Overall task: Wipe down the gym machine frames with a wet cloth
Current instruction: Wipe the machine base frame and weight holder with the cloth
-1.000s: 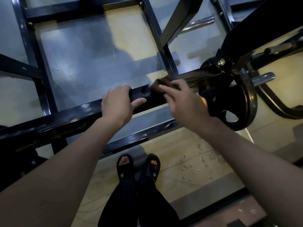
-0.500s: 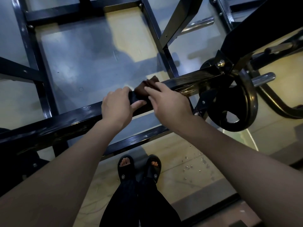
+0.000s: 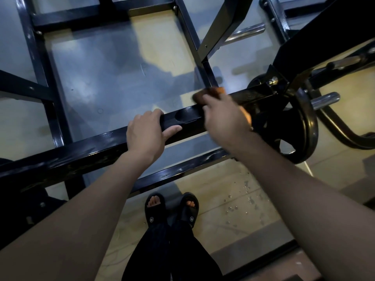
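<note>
A black glossy frame bar (image 3: 188,118) of the gym machine runs from lower left to upper right across the view. My left hand (image 3: 147,132) grips this bar, fingers over its top and thumb along its near side. To its right, my right hand (image 3: 225,116) holds a brown-orange cloth (image 3: 211,93) against the top of the same bar; the hand is blurred and covers most of the cloth. The bar shines wet to the right of the cloth.
A black weight plate (image 3: 304,128) on a chrome peg (image 3: 324,101) hangs at the bar's right end. More black frame bars (image 3: 42,63) cross the grey mat behind. My sandalled feet (image 3: 172,209) stand below, with water drops (image 3: 239,201) on the floor.
My right hand slid the cloth left along the bar to beside my left hand, then back right towards the weight plate. My left hand kept its grip in place.
</note>
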A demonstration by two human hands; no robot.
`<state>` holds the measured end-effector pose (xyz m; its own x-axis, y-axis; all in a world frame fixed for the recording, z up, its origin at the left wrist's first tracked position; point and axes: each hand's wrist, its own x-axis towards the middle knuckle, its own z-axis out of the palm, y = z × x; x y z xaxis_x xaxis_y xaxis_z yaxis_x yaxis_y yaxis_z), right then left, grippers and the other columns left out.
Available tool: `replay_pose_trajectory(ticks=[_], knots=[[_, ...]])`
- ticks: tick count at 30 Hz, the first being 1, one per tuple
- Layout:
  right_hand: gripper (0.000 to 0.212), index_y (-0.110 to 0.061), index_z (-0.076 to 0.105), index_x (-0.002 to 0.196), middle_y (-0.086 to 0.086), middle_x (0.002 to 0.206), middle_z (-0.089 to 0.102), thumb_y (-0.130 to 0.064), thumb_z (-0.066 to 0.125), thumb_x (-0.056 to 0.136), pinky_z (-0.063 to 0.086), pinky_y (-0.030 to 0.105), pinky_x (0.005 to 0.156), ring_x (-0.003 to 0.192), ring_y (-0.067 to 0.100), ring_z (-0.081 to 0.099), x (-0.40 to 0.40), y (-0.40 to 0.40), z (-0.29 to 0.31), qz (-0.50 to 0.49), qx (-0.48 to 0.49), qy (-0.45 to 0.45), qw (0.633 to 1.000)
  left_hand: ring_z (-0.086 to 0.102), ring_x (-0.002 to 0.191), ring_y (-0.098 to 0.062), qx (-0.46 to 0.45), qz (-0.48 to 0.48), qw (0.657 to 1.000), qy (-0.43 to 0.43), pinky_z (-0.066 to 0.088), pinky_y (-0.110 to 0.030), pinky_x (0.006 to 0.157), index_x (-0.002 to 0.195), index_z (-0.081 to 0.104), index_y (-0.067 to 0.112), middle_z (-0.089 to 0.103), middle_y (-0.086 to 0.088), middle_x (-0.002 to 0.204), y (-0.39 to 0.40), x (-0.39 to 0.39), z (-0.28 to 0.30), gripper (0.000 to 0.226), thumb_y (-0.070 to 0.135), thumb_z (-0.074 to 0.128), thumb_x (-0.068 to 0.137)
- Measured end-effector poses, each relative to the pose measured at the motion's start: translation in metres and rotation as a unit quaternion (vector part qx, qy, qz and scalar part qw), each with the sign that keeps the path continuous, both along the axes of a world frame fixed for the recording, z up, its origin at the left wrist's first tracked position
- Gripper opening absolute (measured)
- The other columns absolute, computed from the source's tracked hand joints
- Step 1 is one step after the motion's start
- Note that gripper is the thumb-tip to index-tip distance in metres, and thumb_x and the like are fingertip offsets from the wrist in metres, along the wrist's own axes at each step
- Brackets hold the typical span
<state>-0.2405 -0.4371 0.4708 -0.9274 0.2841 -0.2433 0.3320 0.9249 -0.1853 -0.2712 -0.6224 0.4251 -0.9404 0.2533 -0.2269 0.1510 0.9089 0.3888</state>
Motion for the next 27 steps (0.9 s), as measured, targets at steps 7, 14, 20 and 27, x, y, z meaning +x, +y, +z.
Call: replay_pose_trajectory(ticks=[7, 14, 20, 27], knots=[[0.04, -0.04, 0.051, 0.147, -0.006, 0.149, 0.052, -0.033, 0.046, 0.108, 0.058, 0.042, 0.076, 0.096, 0.03, 0.069, 0.03, -0.004, -0.003, 0.134, -0.021, 0.043, 0.99, 0.06, 0.094, -0.035, 0.002, -0.011, 1.0, -0.002, 0.042, -0.042, 0.074, 0.111, 0.064, 0.018, 0.066, -0.006, 0.098, -0.002, -0.003, -0.002, 0.058, 0.071, 0.059, 0.089], [0.042, -0.04, 0.046, 0.151, 0.003, 0.154, 0.049, -0.037, 0.037, 0.11, 0.05, 0.051, 0.097, 0.125, 0.04, 0.059, 0.015, 0.107, 0.008, -0.052, 0.1, -0.013, 0.994, 0.06, 0.095, -0.035, -0.005, -0.012, 1.0, -0.005, 0.044, -0.041, 0.074, 0.12, 0.064, 0.018, 0.067, -0.006, 0.101, -0.001, -0.002, 0.001, 0.069, 0.077, 0.052, 0.087], [0.036, -0.041, 0.054, 0.138, 0.004, 0.14, 0.056, -0.025, 0.045, 0.106, 0.055, 0.042, 0.09, 0.111, 0.033, 0.065, -0.001, 0.032, -0.004, -0.023, 0.011, 0.004, 1.0, 0.059, 0.096, -0.035, -0.001, -0.003, 1.0, -0.004, 0.047, -0.043, 0.075, 0.118, 0.064, 0.017, 0.065, -0.007, 0.099, 0.0, -0.001, 0.001, 0.068, 0.076, 0.053, 0.087], [0.041, -0.042, 0.051, 0.147, 0.0, 0.152, 0.051, -0.03, 0.044, 0.109, 0.057, 0.044, 0.087, 0.107, 0.029, 0.066, 0.029, 0.067, 0.006, 0.087, -0.009, 0.025, 0.996, 0.06, 0.101, -0.038, -0.002, -0.007, 1.0, 0.006, 0.043, -0.041, 0.075, 0.125, 0.063, 0.016, 0.067, -0.011, 0.106, 0.0, -0.002, -0.003, 0.07, 0.075, 0.054, 0.088]])
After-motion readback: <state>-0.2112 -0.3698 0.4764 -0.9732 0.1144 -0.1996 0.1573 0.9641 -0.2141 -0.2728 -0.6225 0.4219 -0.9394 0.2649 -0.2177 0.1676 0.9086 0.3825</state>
